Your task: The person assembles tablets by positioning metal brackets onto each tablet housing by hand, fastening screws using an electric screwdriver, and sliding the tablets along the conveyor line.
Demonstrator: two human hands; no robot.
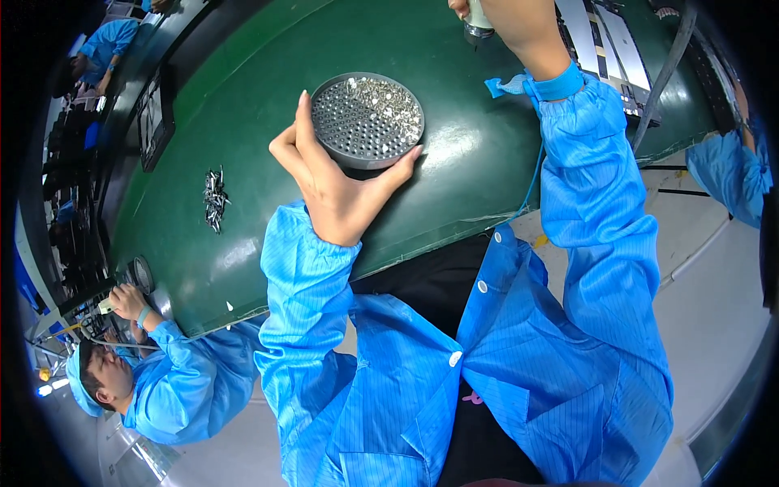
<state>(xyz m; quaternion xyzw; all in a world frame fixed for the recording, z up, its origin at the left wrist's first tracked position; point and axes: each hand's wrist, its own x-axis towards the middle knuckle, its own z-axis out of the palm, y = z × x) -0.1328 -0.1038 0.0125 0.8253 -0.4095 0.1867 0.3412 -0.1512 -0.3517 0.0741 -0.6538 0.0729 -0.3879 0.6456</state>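
Note:
My left hand (pixel 337 187) grips a round grey tray (pixel 367 161) by its near rim, thumb on the right and fingers along the left side. Rows of small holes cover the tray's face. Small silvery pieces, which look like screws, lie heaped over its upper and right part. At the top edge my right hand (pixel 511 20) is partly cut off by the picture. Its fingers close round a pale, cylindrical tool (pixel 479 20) with a dark lower end, pointing down over the table. The rest of that tool is out of view. A blue wrist strap (pixel 558 84) circles my right wrist.
The green table (pixel 276 211) carries a small pile of dark, thin metal pieces (pixel 215 200) left of the tray. Flat white and black panels (pixel 608 49) lie at the right beside a grey cable (pixel 667 69). A co-worker (pixel 174 373) in blue sits at the lower left.

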